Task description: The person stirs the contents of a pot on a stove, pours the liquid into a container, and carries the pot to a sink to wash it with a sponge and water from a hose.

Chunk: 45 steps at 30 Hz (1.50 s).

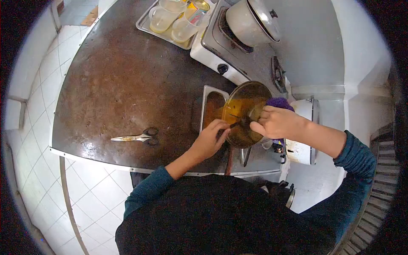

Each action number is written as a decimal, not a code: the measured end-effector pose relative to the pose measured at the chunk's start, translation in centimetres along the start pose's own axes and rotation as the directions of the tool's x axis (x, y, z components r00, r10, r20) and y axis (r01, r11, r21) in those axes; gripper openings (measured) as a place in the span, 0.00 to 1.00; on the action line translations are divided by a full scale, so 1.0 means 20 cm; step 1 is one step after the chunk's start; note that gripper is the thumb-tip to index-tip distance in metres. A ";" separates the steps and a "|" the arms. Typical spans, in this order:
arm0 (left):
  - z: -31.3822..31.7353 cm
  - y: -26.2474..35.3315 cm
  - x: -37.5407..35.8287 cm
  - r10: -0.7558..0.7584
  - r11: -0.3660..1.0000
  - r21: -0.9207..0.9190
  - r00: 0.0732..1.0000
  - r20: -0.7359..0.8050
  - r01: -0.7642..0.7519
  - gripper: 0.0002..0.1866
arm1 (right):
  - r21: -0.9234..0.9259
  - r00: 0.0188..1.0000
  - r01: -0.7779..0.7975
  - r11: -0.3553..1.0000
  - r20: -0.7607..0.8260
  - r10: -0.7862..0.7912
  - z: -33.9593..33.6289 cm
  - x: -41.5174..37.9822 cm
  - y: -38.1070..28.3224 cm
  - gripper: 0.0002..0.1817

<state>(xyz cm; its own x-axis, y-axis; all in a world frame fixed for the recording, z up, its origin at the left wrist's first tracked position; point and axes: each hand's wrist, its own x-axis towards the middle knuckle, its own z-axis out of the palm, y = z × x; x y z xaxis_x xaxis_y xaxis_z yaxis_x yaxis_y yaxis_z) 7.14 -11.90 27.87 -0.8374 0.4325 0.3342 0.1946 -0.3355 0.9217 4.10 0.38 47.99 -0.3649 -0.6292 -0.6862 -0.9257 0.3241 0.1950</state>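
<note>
A round, dark-rimmed pan [250, 86] is tilted over a rectangular metal tray [205, 102], its inside coated with orange-brown liquid or sauce. My right hand [278, 122] is closed at the pan's right side, with a purple cloth [280, 103] just behind it. The exact hold is partly hidden by the fingers. At the pan's lower left edge, my left hand [211, 135] pinches a thin dark piece, perhaps a utensil handle; its kind does not show. The tray sits partly beneath the pan, with reddish-brown contents.
Scissors [134, 138] lie on the brown worktop [119, 85]. A gas stove [212, 55] carries a lidded pot [246, 23]. Plastic jugs [163, 18] and a can stand in a tray [144, 26] at the back. A white container [301, 146] stands right of the pan.
</note>
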 end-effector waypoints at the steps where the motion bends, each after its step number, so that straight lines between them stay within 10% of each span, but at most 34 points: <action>1: -0.02 0.00 -0.02 0.032 0.998 0.048 0.998 -0.049 -0.029 0.05 | -0.004 1.000 -0.005 1.000 -0.010 0.005 0.00 0.00 0.00 0.07; 16: -0.14 0.04 -0.15 0.074 0.977 0.205 0.990 -0.119 -0.049 0.06 | 0.128 0.986 -0.129 0.983 -0.091 0.141 0.08 -0.05 -0.11 0.04; 22: 0.04 0.04 -0.11 0.077 0.974 0.204 0.992 0.096 -0.095 0.08 | 0.160 0.983 -0.175 0.971 -0.020 0.181 0.05 -0.06 -0.15 0.03; 26: -0.14 0.06 -0.19 0.121 0.945 0.319 0.985 -0.124 -0.076 0.07 | 0.121 0.970 -0.171 0.978 -0.154 0.189 0.12 -0.10 -0.16 0.03; 32: 0.12 0.10 -0.16 0.106 0.972 0.200 0.989 0.102 -0.125 0.05 | 0.095 0.973 -0.177 0.980 -0.132 0.189 0.12 -0.13 -0.19 0.04; 37: -0.11 0.10 -0.21 0.161 0.923 0.375 0.974 -0.157 -0.092 0.03 | 0.088 0.960 -0.168 0.982 -0.212 0.183 0.18 -0.17 -0.19 0.05; 45: 0.01 0.15 -0.19 0.141 0.924 0.356 0.990 0.026 -0.141 0.05 | 0.082 0.939 -0.178 0.981 -0.285 0.195 0.22 -0.21 -0.21 0.05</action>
<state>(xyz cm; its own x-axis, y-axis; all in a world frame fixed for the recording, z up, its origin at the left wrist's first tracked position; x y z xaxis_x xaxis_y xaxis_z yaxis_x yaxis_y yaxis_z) 11.09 -14.33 29.30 -0.7883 0.4023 0.4655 0.4793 -0.0728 0.8746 9.91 4.89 46.94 -0.5509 -0.7289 -0.4065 -0.8345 0.4882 0.2557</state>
